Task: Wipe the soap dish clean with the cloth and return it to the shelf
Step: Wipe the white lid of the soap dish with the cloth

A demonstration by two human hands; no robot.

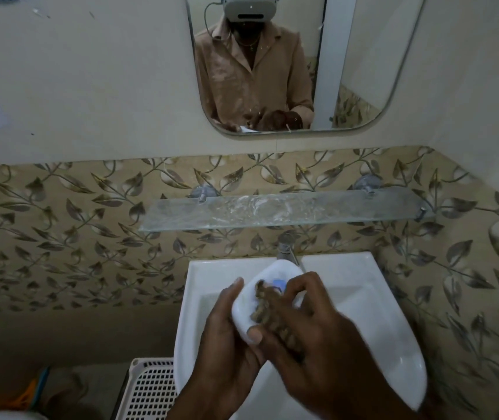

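The soap dish [267, 294] is held over the sink [363, 298], gripped by the left hand [227, 338]; the right hand [308, 325] presses the cloth [267, 301] into it. Wiping is underway, it seems; next, lift it to the shelf [284, 210] above the sink.

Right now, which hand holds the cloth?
The right hand presses the brown cloth into the white soap dish; the left hand only cradles it.
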